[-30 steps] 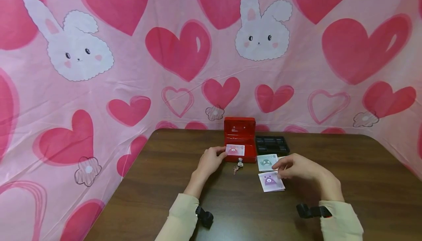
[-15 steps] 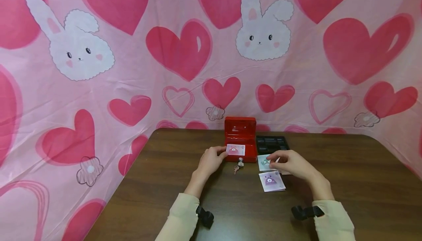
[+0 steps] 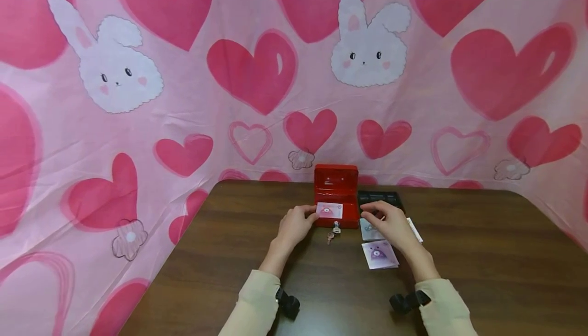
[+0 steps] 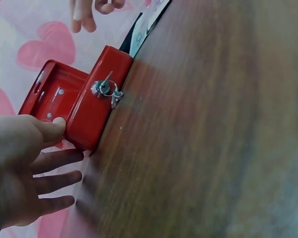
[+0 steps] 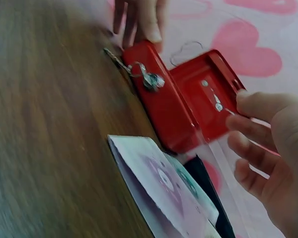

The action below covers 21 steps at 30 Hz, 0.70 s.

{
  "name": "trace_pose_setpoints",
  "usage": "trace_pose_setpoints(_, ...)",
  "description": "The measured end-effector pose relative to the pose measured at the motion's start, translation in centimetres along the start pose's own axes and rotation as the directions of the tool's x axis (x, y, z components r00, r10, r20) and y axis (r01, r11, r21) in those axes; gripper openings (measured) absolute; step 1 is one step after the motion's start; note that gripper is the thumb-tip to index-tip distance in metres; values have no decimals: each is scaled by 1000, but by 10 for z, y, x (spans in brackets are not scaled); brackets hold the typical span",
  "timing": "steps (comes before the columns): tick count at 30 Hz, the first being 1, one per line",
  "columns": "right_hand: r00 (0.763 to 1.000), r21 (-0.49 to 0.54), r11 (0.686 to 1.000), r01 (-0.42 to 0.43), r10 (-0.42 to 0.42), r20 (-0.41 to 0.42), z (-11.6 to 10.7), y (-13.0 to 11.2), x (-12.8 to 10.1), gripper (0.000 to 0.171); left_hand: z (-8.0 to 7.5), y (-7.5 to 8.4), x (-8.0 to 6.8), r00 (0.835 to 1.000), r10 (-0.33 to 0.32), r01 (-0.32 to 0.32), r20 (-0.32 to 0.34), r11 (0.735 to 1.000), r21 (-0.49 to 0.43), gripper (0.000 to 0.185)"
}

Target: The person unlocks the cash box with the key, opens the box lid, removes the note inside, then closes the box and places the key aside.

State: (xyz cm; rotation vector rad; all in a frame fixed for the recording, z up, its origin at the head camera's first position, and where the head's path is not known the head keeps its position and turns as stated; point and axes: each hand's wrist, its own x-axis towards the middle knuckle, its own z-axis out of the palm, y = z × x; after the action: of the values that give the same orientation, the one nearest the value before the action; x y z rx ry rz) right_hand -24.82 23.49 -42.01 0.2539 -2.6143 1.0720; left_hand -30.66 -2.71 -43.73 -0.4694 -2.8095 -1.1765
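Note:
A red cash box (image 3: 336, 178) stands with its lid raised, and a pink play banknote (image 3: 329, 211) lies in its front part. Keys (image 4: 116, 95) hang from the lock on its front. My left hand (image 3: 294, 224) rests at the box's left side, its thumb on the rim and its other fingers extended alongside. Above a green play banknote (image 3: 369, 230), my right hand (image 3: 391, 222) reaches to the box's right side. The right wrist view shows that hand's fingers loosely bent, with nothing held. A folded purple banknote (image 3: 380, 255) lies nearer on the table.
Behind the right hand, partly covered, is a black compartment tray (image 3: 378, 196). A white paper edge (image 3: 415, 230) shows just right of the right wrist. A pink cloth (image 3: 184, 96) with hearts and rabbits hangs behind the wooden table (image 3: 229, 223).
My right hand has moved left, from beside the green and purple banknotes, over the green one to the box's right side. My left hand has stayed at the box.

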Motion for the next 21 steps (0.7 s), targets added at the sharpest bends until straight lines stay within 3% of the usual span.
trace_pose_setpoints(11, 1000, -21, 1000, -12, 12, -6, 15, -16, 22, 28, -2, -1, 1, 1000, 14, -14, -3, 999, 39, 35)
trace_pose_setpoints(17, 995, -28, 997, -68, 70, 73, 22, -16, 36, 31, -2, 0, -1, 1000, 16, -16, 2, 998, 53, 36)
trace_pose_setpoints(21, 993, -50, 997, -59, 64, 102, 29, -14, 43, 30, -2, 0, -1, 1000, 11, -11, 7, 999, 49, 36)
